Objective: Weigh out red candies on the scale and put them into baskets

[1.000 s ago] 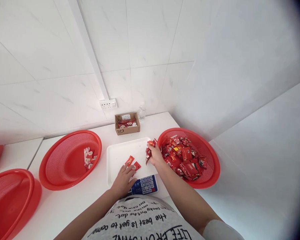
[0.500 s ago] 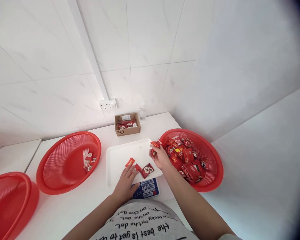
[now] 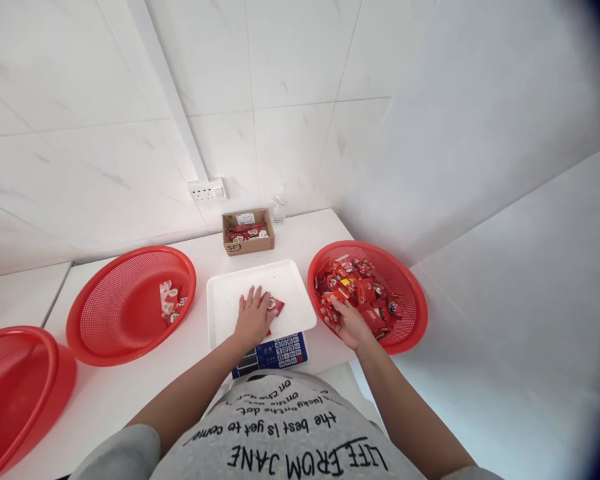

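Observation:
On the white weighing tray (image 3: 230, 307) of a scale, my left hand (image 3: 253, 321) lies with its fingers spread over small red packets. One dark red packet (image 3: 276, 305) with a white label shows beside its fingers, and the others are mostly hidden beneath the hand. My right hand (image 3: 351, 325) is over the near left side of the right red basket (image 3: 416, 293), palm turned up. Its fingers curl around red packets (image 3: 333, 297), though where these end and the basket's pile (image 3: 367, 293) of red packets begins is hard to make out.
The scale's blue keypad (image 3: 287, 353) lies below the tray. Behind stand a cardboard box (image 3: 250, 247) of red packets and a clear plastic container (image 3: 277, 210). To the left are a red basket (image 3: 125, 307) with several packets and another red basket (image 3: 25, 413).
My right hand has moved right, from the tray's edge to over the packets in the right basket. My left hand has slid forward onto the tray's packets, covering more of them.

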{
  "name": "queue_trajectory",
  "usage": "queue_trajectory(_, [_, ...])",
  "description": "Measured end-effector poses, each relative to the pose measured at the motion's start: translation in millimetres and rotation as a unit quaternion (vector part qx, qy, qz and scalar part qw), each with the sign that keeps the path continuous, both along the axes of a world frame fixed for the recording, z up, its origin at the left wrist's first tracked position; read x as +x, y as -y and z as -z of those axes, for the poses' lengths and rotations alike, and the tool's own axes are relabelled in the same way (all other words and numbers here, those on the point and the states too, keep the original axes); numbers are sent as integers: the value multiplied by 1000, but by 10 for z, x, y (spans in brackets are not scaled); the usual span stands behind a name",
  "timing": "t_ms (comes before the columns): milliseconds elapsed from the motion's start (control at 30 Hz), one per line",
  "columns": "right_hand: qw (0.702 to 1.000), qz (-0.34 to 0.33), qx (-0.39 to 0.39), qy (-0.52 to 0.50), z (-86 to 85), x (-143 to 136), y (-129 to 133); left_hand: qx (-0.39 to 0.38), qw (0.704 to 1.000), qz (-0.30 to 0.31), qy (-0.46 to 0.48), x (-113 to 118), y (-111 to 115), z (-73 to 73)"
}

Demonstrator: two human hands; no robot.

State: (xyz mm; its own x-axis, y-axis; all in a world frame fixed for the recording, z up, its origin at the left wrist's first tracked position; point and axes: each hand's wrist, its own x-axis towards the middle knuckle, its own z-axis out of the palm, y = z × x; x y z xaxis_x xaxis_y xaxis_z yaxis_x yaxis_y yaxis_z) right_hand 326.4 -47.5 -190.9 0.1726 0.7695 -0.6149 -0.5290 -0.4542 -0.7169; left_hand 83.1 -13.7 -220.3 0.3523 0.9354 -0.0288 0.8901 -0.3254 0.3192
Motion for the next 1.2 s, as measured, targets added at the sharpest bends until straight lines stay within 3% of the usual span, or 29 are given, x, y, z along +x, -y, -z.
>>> queue_trajectory(100, [997,-72,18,36,-16,-60,15,-2,996,-73,55,-238,-36,84])
queue_trajectory(233, [974,-199,28,103,-27,-256,-58,0,987,-113,119,-531,42,170])
queue_trajectory(367, [933,-305,43,185,22,-521,-152,-15,985,-121,120,-614,173,167])
queue_trajectory(433, [917,-318,62,233,54,-612,-180,-13,987,-113,111,-593,227,133])
queue_trajectory(567, [918,-266,79,283,91,-596,-203,7,996,-52,69,-497,316,37])
queue_trajectory(733, [944,-171,83,269,101,-304,-172,-13,993,114,6,-245,373,-44])
queue_trajectory(833, [952,-129,69,270,111,-132,-105,-28,983,180,-7,-94,339,-46])
queue_trajectory(933, [949,-104,55,292,143,-17,-17,-29,981,192,-11,-59,295,-39])
queue_trajectory(1067, [944,-84,45,315,224,43,60,-15,984,180,-8,-197,300,-40])
queue_trajectory(1200, [953,-56,47,295,296,29,57,-18,994,103,14,-393,350,11])
